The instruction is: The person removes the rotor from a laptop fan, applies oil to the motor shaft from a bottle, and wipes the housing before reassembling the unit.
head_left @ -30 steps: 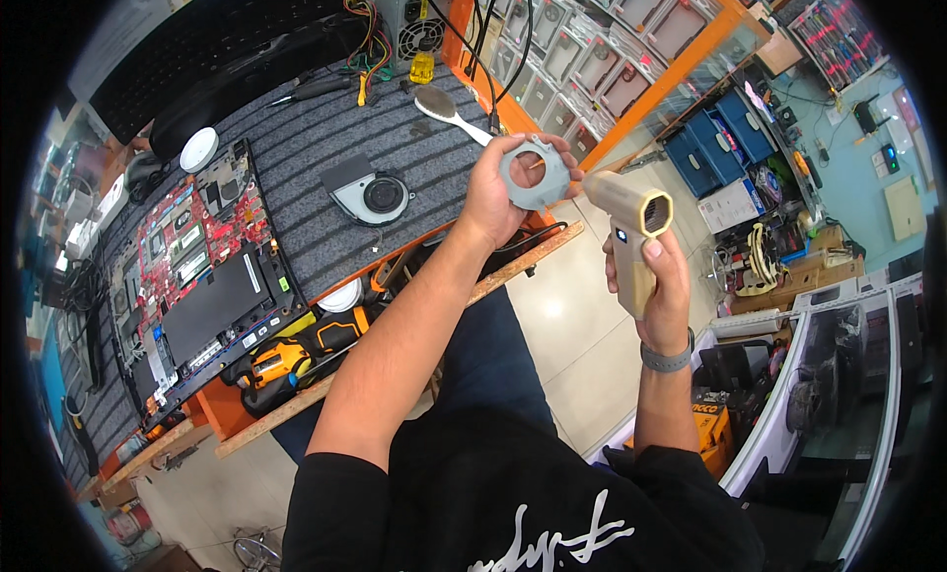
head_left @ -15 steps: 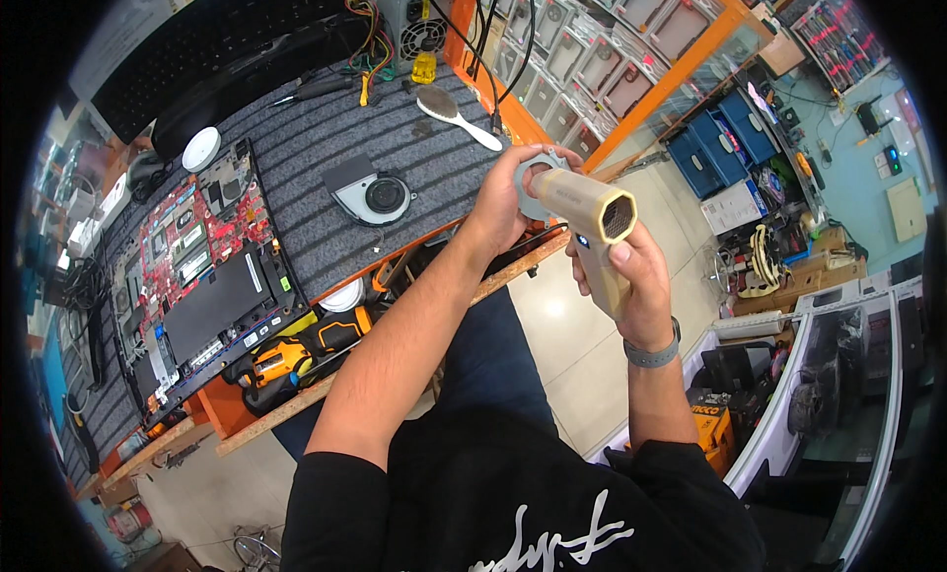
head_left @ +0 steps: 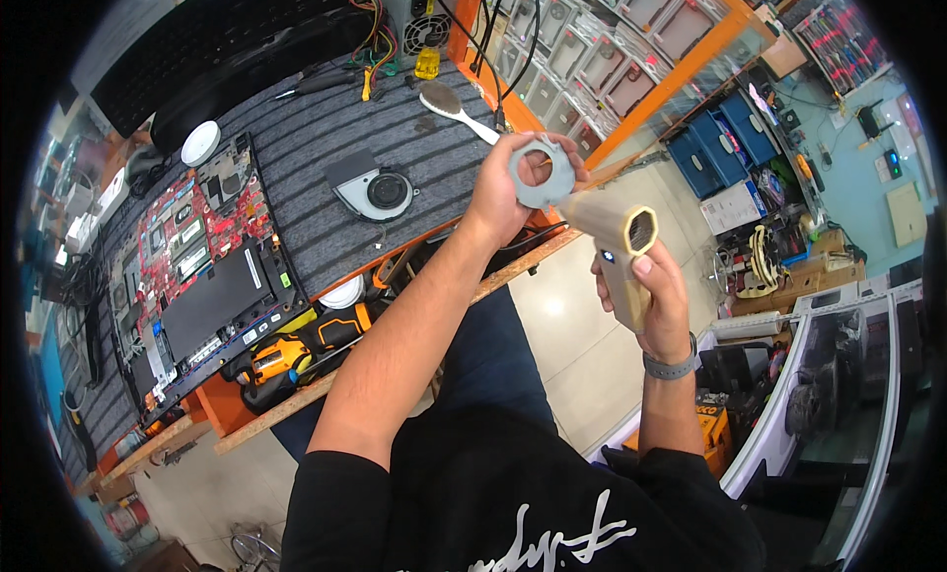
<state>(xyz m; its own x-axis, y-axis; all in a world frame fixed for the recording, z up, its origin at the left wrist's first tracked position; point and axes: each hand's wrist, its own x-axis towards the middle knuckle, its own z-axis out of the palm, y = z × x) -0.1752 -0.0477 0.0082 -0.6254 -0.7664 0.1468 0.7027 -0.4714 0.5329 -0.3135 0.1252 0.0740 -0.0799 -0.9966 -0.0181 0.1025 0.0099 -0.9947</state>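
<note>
My left hand (head_left: 505,199) holds up a grey ring-shaped fan housing cover (head_left: 542,174) with a round hole in its middle. My right hand (head_left: 646,294) grips the handle of a beige pistol-shaped blower tool (head_left: 617,239), whose nozzle end points toward the grey cover and sits close to it. Both are held in the air beyond the front edge of the workbench (head_left: 316,148). A laptop cooling fan (head_left: 375,190) lies on the grey striped mat behind my left hand.
An opened laptop with a red circuit board (head_left: 197,266) lies on the mat at left. A white brush (head_left: 456,107), cables, a small white disc (head_left: 200,143) and an orange tool (head_left: 281,355) are nearby. Shelves of boxed parts (head_left: 602,49) stand behind.
The blower swung up against the grey cover, then moved back down and right; now its nozzle sits just beside the cover. My left hand stayed raised.
</note>
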